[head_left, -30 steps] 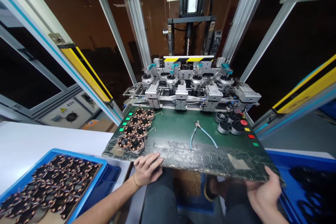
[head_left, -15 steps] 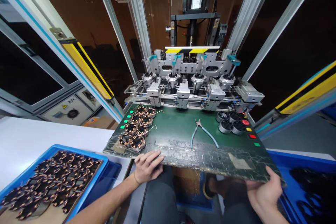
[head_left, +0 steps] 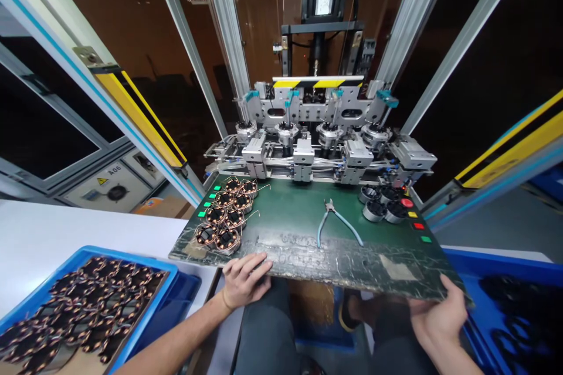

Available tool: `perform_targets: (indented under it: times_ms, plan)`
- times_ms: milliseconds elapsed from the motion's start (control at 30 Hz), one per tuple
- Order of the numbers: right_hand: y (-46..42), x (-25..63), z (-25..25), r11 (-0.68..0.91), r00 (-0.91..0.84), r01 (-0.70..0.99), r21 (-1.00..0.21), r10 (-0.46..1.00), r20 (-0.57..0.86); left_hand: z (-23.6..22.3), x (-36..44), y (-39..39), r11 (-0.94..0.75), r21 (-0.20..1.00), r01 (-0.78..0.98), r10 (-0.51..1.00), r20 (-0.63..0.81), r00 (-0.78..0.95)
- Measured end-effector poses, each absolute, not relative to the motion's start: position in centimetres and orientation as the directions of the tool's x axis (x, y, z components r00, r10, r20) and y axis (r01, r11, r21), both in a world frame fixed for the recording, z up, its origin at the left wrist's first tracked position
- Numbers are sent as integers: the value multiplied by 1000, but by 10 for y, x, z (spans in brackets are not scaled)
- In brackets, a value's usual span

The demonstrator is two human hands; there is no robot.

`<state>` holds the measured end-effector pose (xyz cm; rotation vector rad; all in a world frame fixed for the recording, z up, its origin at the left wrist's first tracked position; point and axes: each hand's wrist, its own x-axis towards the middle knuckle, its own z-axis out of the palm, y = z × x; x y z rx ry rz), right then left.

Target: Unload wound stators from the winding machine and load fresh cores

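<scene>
My left hand (head_left: 246,281) is at the front edge of the green worktop (head_left: 290,205), its fingers bent over the edge and the thumb lower down. At the right front corner, my right hand (head_left: 440,316) holds the edge with the thumb up and the other fingers partly hidden below. Wire cutters (head_left: 329,217) with light blue handles lie spread apart on the worktop between the hands. Just beyond my left hand sit several stators wound with copper wire (head_left: 227,239), some with loose wire ends. Bare stator cores (head_left: 373,210) stand grouped at the right.
Behind the worktop stands a winding machine (head_left: 303,155) with several stator holders. A blue tray (head_left: 169,281) of wound stators is at left; a blue bin (head_left: 466,263) with black parts is at right. Coloured push buttons (head_left: 407,203) line the right side. Yellow-and-black posts (head_left: 141,117) flank the machine.
The view has shifted slightly, so the whole scene sits a little further left. Both hands keep their places on the worktop edge; no object has moved.
</scene>
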<state>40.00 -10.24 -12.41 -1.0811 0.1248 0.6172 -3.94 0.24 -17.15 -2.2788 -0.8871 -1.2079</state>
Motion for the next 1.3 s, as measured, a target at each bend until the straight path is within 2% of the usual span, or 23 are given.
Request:
perform_targets:
  times_ms: [1300]
  plan:
    - [-103,398,-121,311,826,-532,-788,397,-401,-168,-39,1,-714,-56,698,347,837,422]
